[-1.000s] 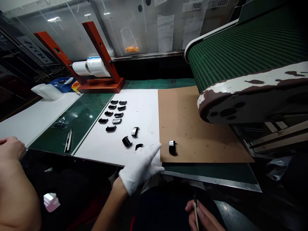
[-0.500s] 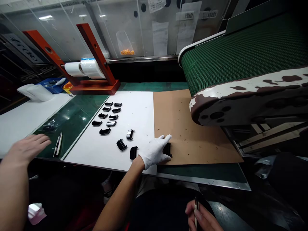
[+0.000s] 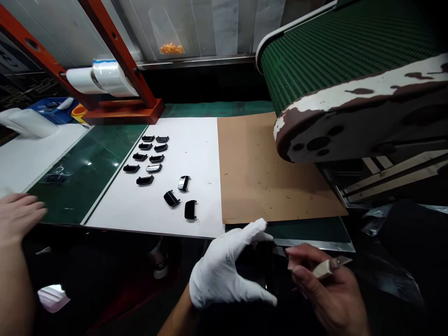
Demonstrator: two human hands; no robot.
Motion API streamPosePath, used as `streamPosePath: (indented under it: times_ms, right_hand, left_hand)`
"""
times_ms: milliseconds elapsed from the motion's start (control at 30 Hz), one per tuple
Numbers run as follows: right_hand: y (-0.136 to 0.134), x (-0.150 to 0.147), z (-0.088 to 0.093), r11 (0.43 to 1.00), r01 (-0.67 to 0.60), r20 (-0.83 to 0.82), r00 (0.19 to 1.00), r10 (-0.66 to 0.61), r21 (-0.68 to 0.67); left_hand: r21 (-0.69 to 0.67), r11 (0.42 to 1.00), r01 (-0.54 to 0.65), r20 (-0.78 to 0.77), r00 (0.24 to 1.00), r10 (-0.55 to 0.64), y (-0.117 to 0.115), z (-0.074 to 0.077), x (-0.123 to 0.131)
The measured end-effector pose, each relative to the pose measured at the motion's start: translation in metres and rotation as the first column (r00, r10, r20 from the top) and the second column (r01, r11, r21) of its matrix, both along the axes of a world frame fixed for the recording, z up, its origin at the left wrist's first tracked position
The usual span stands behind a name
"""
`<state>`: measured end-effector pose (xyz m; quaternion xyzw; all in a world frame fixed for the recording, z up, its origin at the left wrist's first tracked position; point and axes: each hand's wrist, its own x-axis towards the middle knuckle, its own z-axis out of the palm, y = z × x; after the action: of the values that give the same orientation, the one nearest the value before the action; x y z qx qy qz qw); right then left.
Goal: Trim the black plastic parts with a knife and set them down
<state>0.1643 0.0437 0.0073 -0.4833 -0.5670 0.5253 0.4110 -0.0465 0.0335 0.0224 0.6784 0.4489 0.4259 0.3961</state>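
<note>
My left hand (image 3: 227, 270), in a white glove, grips a dark, glossy plastic part (image 3: 269, 266) between thumb and fingers, just off the table's front edge. Much of that part blends into the dark background. Facing it is my bare right hand (image 3: 332, 294), closed around a pale-handled craft knife (image 3: 324, 269) whose blade points up to the right. A small gap separates the right fingertips from the part. Similar black plastic parts lie on the white sheet (image 3: 196, 140): several in two rough columns, and three nearer me, one of them a black part (image 3: 190, 210) closest to the edge.
Brown cardboard (image 3: 245, 163) with tiny curled scraps covers the table's right side. A green conveyor belt (image 3: 332, 56) overhangs the back right. An orange stand (image 3: 122, 109) holds film rolls (image 3: 112, 77). A co-worker's hand (image 3: 21, 214) is at the far left.
My left hand has picked the black part up from the cardboard and brought it toward me. My right hand has risen with the knife. The slim tool near the co-worker's hand no longer shows.
</note>
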Motion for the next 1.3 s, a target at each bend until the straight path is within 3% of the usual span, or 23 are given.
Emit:
streamPosePath:
  times_ms: [200,467,567,833,1067,1200,1300]
  right_hand:
    - [0.008,-0.008,0.021,0.981,-0.049,0.052,0.998,0.040,0.189]
    - [0.006,-0.006,0.022,0.960,-0.068,0.088,0.995,0.045,0.273]
    - [0.005,-0.006,0.020,0.957,-0.052,0.052,0.998,0.039,0.286]
    - [0.004,-0.005,0.017,0.942,-0.052,0.022,0.999,0.048,0.332]
    - [0.004,-0.006,0.014,0.954,-0.051,0.055,0.998,0.036,0.297]
    - [0.005,-0.001,0.010,0.990,0.007,0.040,0.999,-0.012,0.142]
    - [0.009,0.008,0.012,0.997,-0.035,0.065,0.997,0.031,0.067]
  left_hand:
    - [0.026,0.999,0.045,0.122,0.991,-0.048,-0.009,-0.004,0.011]
    - [0.045,0.999,0.012,0.187,0.982,-0.021,-0.013,-0.004,0.023]
    - [0.023,0.998,0.052,0.204,0.977,-0.056,-0.011,-0.002,0.028]
    - [-0.109,0.982,0.157,0.026,0.988,-0.155,-0.003,0.023,0.031]
    - [-0.098,0.986,0.136,-0.136,0.979,-0.149,-0.002,0.031,0.030]
    - [-0.132,0.981,0.142,-0.097,0.983,-0.155,0.000,0.032,0.029]
    - [-0.132,0.982,0.139,-0.038,0.989,-0.145,0.000,0.029,0.028]
